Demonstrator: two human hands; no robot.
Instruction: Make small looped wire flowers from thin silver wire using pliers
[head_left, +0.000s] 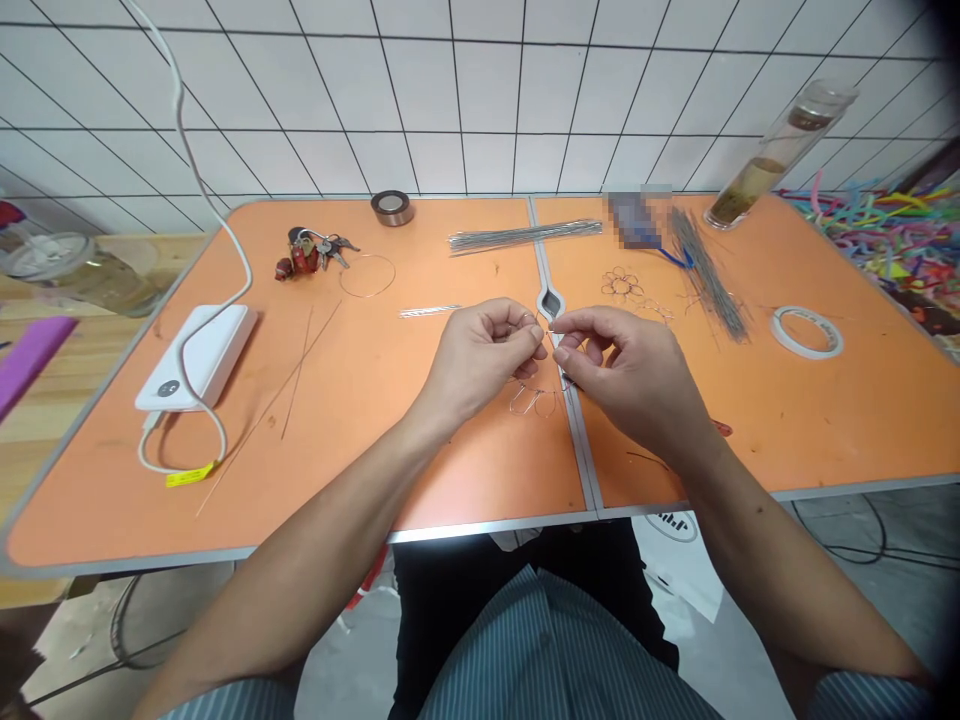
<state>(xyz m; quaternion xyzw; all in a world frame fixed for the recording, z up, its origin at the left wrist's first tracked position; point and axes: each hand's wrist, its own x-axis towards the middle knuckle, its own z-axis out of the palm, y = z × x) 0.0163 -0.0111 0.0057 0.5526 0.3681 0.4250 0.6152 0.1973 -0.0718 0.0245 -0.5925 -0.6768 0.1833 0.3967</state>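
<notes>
My left hand (pixel 495 348) and my right hand (pixel 619 365) meet above the middle of the orange folding table (pixel 360 390), near its centre seam. Both pinch a thin wire between thumb and fingertips. Loops of fine wire (pixel 534 400) bent like petals hang just below the fingers. How far the held wire joins these loops is hard to make out. Beyond my right hand lies a flower-shaped piece of bent wire (pixel 622 284). Part of a red-handled tool (pixel 721 428) shows from behind my right wrist.
Bundles of straight wire (pixel 525 237) (pixel 709 275) lie at the back. Around them are a tape roll (pixel 392 208), keys (pixel 322 250), a white tape ring (pixel 807 332) and a tall glass bottle (pixel 772 160). A white power bank (pixel 196 358) with a cable sits left, near loose long wires (pixel 277 395).
</notes>
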